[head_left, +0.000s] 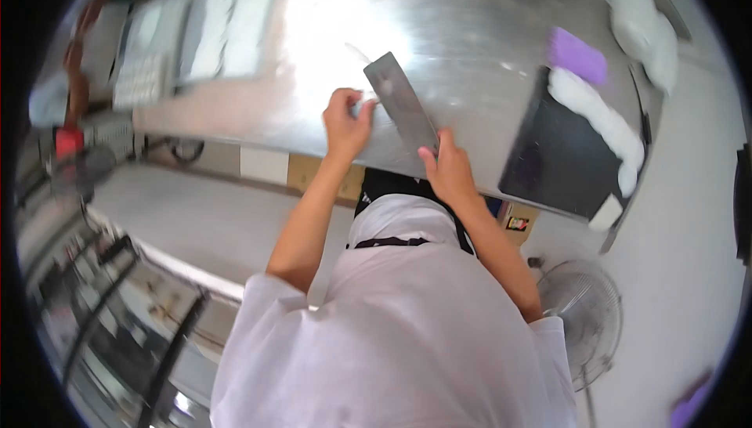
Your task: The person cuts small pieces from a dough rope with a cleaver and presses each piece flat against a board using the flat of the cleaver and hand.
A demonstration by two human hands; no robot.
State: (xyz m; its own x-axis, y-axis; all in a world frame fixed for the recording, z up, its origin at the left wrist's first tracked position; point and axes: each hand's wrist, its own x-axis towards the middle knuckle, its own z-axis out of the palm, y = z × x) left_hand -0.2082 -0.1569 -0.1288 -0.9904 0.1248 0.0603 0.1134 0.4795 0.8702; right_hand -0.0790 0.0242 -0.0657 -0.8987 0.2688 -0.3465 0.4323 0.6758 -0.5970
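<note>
My right hand [450, 166] grips one end of a long, flat, dark grey metal piece [401, 103], thumb on top. The piece slants up and to the left over the steel table [470, 75]. Just left of it my left hand [350, 119] has thumb and fingers curled together, and a small pale bit shows at the fingertips, too small to name. A thin whitish strip [358, 53] lies by the far end of the metal piece.
At the right are a black board [552, 154], a rolled white cloth [599, 115], a purple cloth [578, 55] and a white plastic bag [642, 25]. Pale trays [231, 21] stand at the back left. A fan [581, 310] stands below the table's right side.
</note>
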